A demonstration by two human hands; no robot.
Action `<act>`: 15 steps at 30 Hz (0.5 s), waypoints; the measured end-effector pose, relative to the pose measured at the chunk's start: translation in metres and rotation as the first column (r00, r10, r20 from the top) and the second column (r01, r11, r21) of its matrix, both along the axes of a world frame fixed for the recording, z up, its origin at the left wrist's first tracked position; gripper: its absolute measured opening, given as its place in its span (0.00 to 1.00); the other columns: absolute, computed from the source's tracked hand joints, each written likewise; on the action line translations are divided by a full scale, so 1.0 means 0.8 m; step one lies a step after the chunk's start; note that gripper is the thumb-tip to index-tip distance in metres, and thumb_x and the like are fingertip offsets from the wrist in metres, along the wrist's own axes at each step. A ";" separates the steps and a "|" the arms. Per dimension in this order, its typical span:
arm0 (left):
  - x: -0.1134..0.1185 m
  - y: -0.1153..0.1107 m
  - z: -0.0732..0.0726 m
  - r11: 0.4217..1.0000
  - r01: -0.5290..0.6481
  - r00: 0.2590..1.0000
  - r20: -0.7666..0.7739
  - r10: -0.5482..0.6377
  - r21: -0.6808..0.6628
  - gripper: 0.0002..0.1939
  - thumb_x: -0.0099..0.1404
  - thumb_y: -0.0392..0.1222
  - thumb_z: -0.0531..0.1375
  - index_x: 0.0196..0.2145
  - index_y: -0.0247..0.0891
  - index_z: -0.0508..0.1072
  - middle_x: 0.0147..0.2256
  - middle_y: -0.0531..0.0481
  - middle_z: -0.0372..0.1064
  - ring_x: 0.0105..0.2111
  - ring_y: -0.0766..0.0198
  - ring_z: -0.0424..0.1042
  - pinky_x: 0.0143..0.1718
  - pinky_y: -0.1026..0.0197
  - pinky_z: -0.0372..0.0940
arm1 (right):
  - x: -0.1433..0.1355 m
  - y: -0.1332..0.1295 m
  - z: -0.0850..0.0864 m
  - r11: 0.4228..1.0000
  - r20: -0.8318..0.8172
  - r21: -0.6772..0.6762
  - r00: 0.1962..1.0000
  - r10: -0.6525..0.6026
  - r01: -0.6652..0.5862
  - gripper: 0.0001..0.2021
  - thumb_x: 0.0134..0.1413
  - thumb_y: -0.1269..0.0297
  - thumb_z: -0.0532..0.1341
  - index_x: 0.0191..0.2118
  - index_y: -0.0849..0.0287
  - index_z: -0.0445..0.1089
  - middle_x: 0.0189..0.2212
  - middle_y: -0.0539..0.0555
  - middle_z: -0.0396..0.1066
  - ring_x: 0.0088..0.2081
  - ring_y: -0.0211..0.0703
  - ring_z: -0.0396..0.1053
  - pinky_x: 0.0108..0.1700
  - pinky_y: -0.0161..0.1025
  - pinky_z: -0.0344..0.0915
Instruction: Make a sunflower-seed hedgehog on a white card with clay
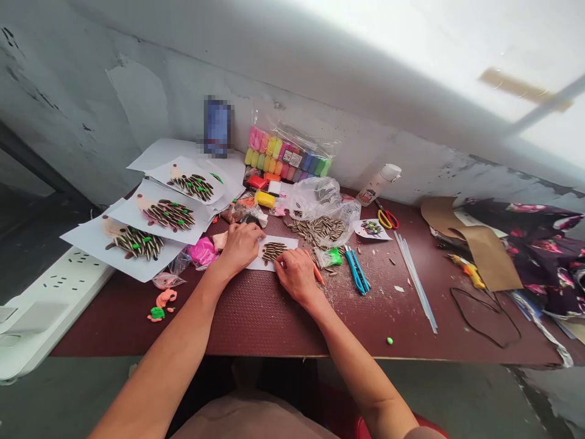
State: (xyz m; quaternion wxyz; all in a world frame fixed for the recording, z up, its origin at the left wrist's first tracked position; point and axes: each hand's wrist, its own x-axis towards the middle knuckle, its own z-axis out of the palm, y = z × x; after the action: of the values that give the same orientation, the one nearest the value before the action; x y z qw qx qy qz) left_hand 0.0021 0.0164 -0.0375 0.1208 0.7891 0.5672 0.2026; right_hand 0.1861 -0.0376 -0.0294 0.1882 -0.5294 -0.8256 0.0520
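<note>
A small white card (292, 242) lies on the table before me, with rows of striped sunflower seeds (273, 251) stuck on it as a hedgehog's spines. My left hand (244, 245) rests at the card's left edge, fingers curled beside a dark lump of clay in plastic (250, 218). At the lower right edge, my right hand (296, 273) touches the card with bent fingers near the seeds. What either set of fingertips holds, if anything, is hidden. An orange pen-like stick (317, 268) lies just past my right hand. Behind it spreads a pile of loose sunflower seeds (322, 230).
Finished-looking hedgehog pictures (171, 213) overlap at left above a white power strip (41, 305). Coloured clay packs (287, 155) lean on the wall. To the right are a blue utility knife (357, 271), scissors (387, 218), clear glue sticks (417, 283), a bottle (379, 184) and a yellow glue gun (470, 271).
</note>
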 end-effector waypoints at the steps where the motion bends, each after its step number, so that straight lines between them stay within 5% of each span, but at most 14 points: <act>1: 0.000 0.000 0.001 1.000 -0.001 1.000 -0.002 0.001 -0.002 0.19 0.61 0.30 0.52 0.40 0.42 0.80 0.44 0.44 0.78 0.46 0.51 0.71 0.50 0.47 0.59 | 0.000 0.000 0.000 1.000 0.007 -0.005 1.000 0.001 -0.001 0.08 0.63 0.70 0.60 0.31 0.57 0.70 0.29 0.54 0.73 0.35 0.45 0.66 0.40 0.39 0.57; 15: 0.000 0.000 0.003 1.000 -0.001 0.999 0.041 0.002 -0.030 0.18 0.62 0.30 0.52 0.38 0.42 0.80 0.45 0.45 0.78 0.46 0.51 0.71 0.50 0.46 0.58 | -0.004 0.002 0.002 0.999 0.056 -0.036 0.998 0.003 -0.001 0.09 0.65 0.69 0.57 0.32 0.57 0.70 0.30 0.55 0.73 0.36 0.46 0.66 0.40 0.39 0.57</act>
State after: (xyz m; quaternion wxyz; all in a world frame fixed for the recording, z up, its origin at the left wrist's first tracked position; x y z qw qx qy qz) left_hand 0.0025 0.0162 -0.0349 0.1443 0.7825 0.5680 0.2104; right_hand 0.1833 -0.0361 -0.0280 0.1554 -0.5329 -0.8301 0.0523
